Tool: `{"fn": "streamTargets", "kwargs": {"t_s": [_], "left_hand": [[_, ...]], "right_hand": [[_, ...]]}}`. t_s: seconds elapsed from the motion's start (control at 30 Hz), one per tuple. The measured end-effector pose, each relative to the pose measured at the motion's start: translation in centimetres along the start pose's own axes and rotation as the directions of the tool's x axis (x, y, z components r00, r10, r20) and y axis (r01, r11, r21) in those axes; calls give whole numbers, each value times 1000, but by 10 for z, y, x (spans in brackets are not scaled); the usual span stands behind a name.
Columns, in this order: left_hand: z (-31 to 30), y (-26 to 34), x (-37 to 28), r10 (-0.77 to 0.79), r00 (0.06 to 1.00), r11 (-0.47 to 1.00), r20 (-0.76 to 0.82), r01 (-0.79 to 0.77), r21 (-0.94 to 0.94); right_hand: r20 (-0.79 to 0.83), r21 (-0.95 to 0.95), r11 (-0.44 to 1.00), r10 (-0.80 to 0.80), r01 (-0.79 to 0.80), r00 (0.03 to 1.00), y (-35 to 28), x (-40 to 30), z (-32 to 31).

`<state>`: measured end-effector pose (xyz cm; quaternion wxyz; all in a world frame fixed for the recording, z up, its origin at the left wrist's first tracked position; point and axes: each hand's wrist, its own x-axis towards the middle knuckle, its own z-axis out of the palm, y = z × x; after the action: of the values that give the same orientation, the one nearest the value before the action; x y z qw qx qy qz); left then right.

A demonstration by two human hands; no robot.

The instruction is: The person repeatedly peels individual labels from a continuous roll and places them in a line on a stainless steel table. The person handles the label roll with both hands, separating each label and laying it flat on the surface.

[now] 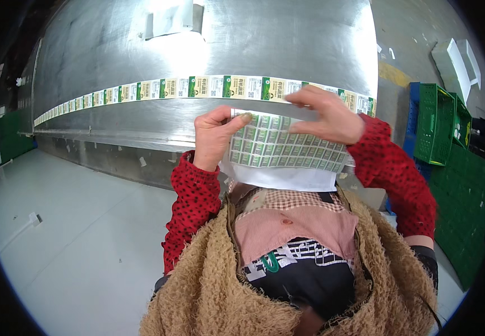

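My left hand [217,132] pinches the upper left corner of a sheet of small green-and-white stickers [284,147] between thumb and fingers. The sheet hangs in front of my apron, its lower white margin bending toward me. Over the sheet's upper right part is my right hand [328,115], slightly blurred, thumb and fingers spread; whether a tiny sticker clings to a fingertip cannot be made out. Just beyond both hands, a long strip of printed green, cream and white labels [202,87] runs across the metal table [120,54]. My right hand hides part of that strip.
At the table's far side lies a pale grey-white object [171,21] in strong glare. Green plastic crates [435,122] stand on the floor to the right, with white foam box pieces [452,67] beyond. The table's front edge [112,140] runs close before me.
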<state>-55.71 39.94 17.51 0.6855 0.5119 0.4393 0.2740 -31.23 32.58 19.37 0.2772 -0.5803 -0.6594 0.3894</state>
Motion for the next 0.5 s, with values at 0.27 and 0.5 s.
{"fn": "streamTargets", "kwargs": {"t_s": [0.27, 0.5], "left_hand": [[1, -15, 5, 54, 997, 999, -47, -54, 9], [3, -12, 1, -35, 995, 999, -93, 37, 21]], "right_hand": [[-97, -105, 994, -28, 18, 995, -21, 24, 32], [-184, -369, 929, -112, 37, 977, -33, 25, 43]]}}
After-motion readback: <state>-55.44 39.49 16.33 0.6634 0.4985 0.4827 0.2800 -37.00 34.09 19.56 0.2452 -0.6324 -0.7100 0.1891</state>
